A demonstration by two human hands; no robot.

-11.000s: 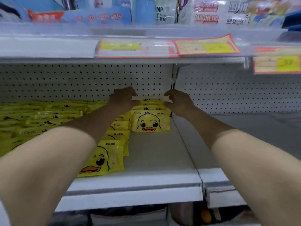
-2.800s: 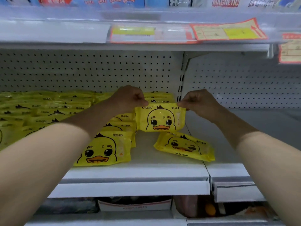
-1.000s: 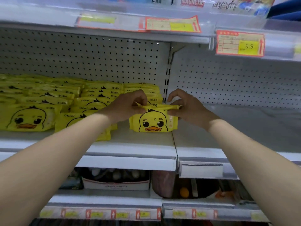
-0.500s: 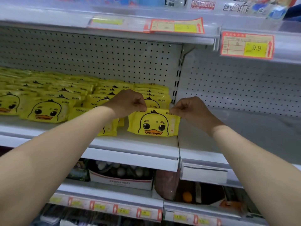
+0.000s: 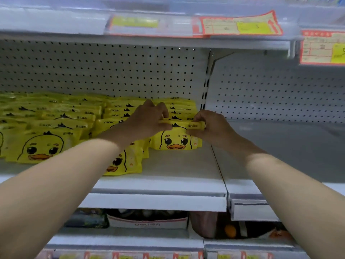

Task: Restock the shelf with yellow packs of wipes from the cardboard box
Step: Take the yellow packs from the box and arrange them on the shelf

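Observation:
A yellow pack of wipes [image 5: 177, 140] with a duck face stands upright at the front of the rightmost row on the white shelf [image 5: 158, 186]. My left hand [image 5: 149, 120] pinches its top left edge and my right hand [image 5: 211, 126] pinches its top right edge. Behind it more yellow packs [image 5: 179, 107] line up toward the pegboard. Several rows of the same packs [image 5: 56, 116] fill the shelf to the left; another front pack [image 5: 123, 161] is partly hidden by my left forearm. The cardboard box is out of view.
The neighbouring shelf bay [image 5: 280, 146] to the right holds nothing. Price labels [image 5: 240, 25] hang on the upper shelf edge just above my hands. A lower shelf holds a white carton [image 5: 147, 221] and other goods.
Both hands still hold the front pack's top corners; they have pushed it back against the row. The view has tilted and moved closer to the shelf.

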